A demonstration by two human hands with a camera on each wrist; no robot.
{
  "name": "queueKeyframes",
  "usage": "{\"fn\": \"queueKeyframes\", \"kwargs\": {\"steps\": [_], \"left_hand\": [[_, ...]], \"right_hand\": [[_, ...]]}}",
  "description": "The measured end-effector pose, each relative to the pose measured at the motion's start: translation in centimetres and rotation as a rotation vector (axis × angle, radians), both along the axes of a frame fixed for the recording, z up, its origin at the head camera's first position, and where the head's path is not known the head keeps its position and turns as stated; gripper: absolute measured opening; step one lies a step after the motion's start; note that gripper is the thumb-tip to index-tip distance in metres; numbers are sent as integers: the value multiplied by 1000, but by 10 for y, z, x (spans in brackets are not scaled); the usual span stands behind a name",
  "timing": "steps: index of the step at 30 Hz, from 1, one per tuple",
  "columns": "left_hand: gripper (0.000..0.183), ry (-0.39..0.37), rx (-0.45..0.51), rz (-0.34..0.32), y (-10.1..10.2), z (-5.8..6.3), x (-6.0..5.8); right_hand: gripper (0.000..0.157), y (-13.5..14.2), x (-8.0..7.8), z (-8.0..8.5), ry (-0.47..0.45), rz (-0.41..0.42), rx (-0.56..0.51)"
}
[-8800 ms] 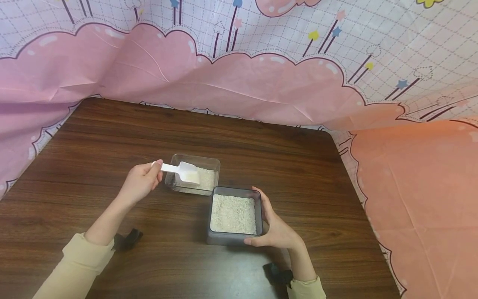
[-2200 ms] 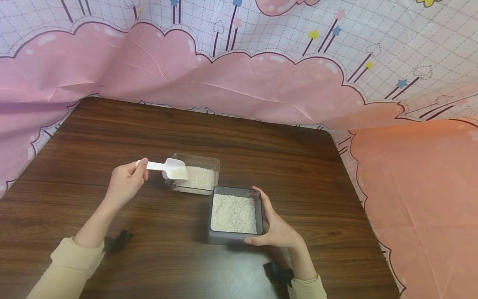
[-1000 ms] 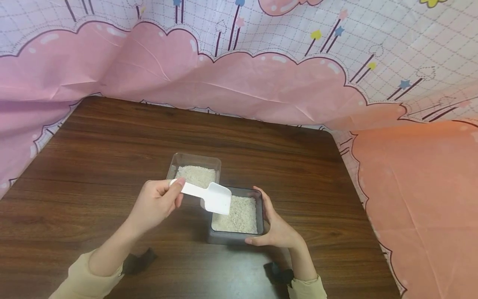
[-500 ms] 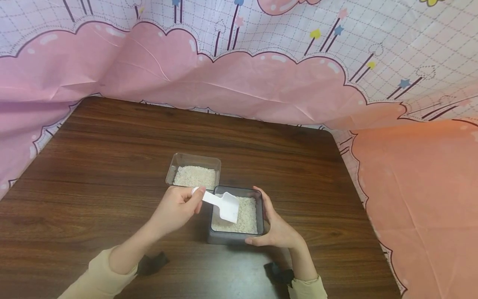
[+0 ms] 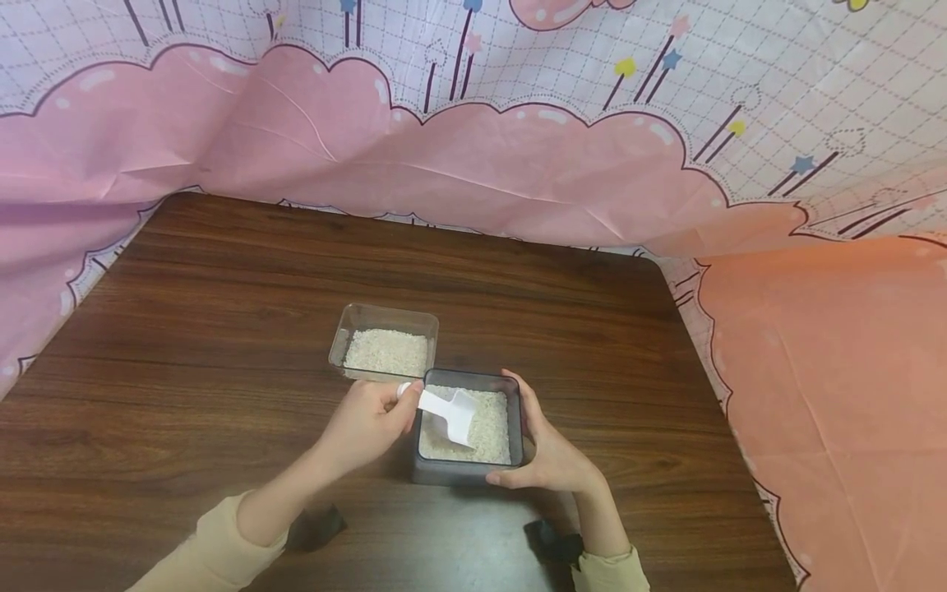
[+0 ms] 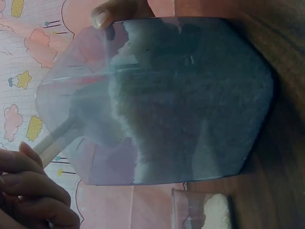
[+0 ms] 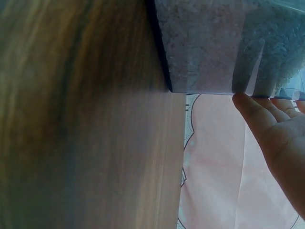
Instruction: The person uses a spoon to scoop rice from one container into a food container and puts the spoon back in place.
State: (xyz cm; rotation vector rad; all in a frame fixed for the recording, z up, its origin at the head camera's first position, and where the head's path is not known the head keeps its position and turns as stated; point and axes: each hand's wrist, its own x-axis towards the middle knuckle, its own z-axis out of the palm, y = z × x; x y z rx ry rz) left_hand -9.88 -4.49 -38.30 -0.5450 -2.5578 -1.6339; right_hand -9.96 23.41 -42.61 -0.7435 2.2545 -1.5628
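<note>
In the head view my left hand (image 5: 370, 421) pinches the handle of a white scoop (image 5: 453, 415). The scoop's blade tilts down inside a square, translucent grey container (image 5: 459, 473), low over the rice (image 5: 491, 427) in it. Through the wall in the left wrist view, the scoop (image 6: 93, 114) appears as a blurred shape above the heaped rice (image 6: 157, 105). My right hand (image 5: 551, 456) holds the container's right side, thumb at the near wall and fingers at the far one. The right wrist view has this hand (image 7: 281, 138) against the container's wall (image 7: 205, 47).
A shallow clear plastic box (image 5: 392, 316) with more rice (image 5: 386, 352) stands just behind and left of the grey container. Both rest on a dark wooden table (image 5: 222, 329). A patterned pink and white cloth (image 5: 473, 164) hangs behind the table's far edge.
The scoop, earlier over the clear box with rice on it, has moved right and toward me, then dipped into the grey container. My right hand and both containers stay put.
</note>
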Motion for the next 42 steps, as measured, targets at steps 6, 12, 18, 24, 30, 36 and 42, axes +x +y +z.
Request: {"fn": "queueKeyframes", "kwargs": {"steps": [6, 12, 18, 24, 30, 36, 42], "left_hand": [[48, -47, 51, 8, 4, -12, 1], [47, -118, 80, 30, 9, -20, 7], [48, -142, 96, 30, 12, -19, 8], [47, -181, 135, 21, 11, -18, 10], [45, -199, 166, 13, 8, -20, 12], [45, -216, 219, 18, 7, -22, 13], [46, -304, 297, 23, 2, -20, 15]], "right_hand": [[124, -1, 1, -1, -14, -9, 0], [124, -1, 0, -1, -3, -8, 5], [123, 0, 0, 1, 2, -14, 13], [123, -1, 1, 3, -9, -13, 6], [123, -2, 1, 1, -3, -13, 9], [124, -2, 1, 0, 1, -8, 9], [124, -1, 0, 1, -6, -5, 0]]}}
